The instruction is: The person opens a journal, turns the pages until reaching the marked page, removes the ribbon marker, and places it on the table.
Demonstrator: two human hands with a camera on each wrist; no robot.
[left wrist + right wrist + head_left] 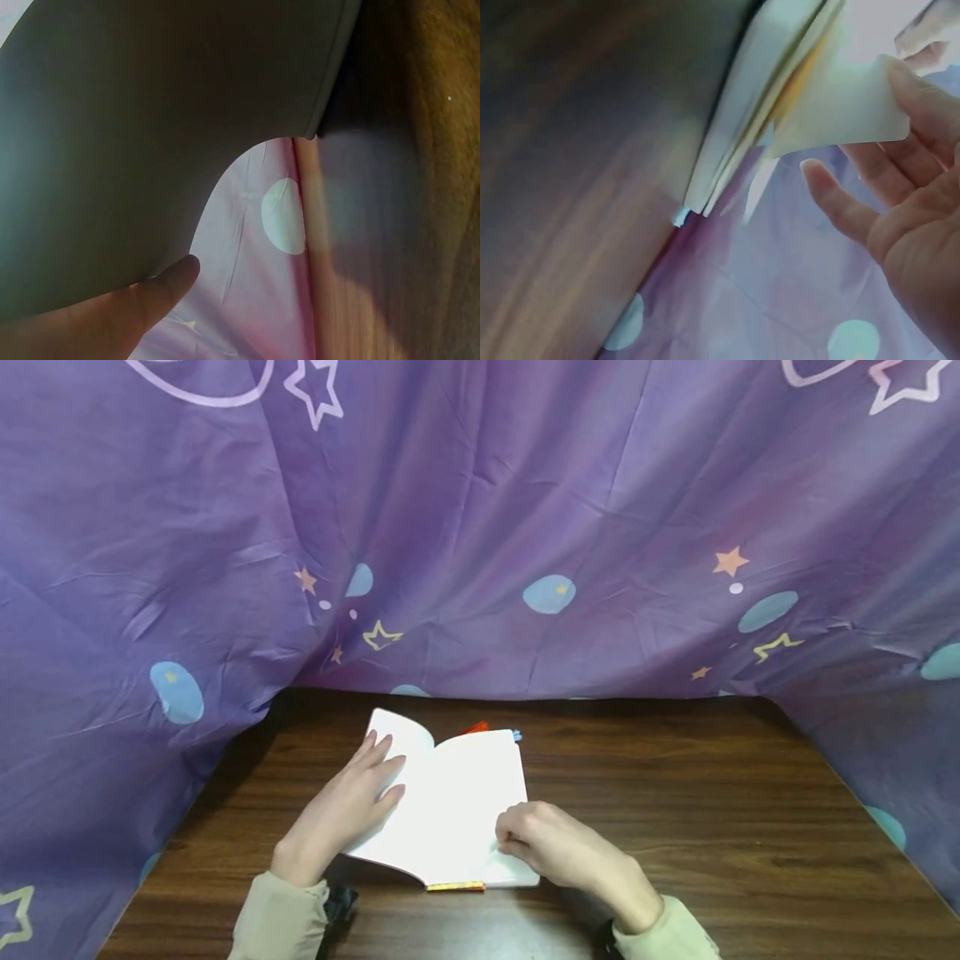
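Note:
An open notebook (472,802) with blank white pages lies on the table, its left side tilted up. My left hand (356,797) rests on the left page, fingers extended and spread. From below, the left wrist view shows the dark underside of the notebook (157,142) and a fingertip (180,274) at its edge. At the right page's outer edge, my right hand (555,847) pinches a leaf. In the right wrist view, the thumb of my right hand (922,202) lies on the lifted leaf (847,105), with other fingers behind it.
A yellow and red strip (456,886) shows at the notebook's near edge. Behind the far edge are a red piece (476,727) and a small light-blue piece (517,735). The brown wooden table (712,810) extends to both sides, with a purple patterned cloth (480,527) around it.

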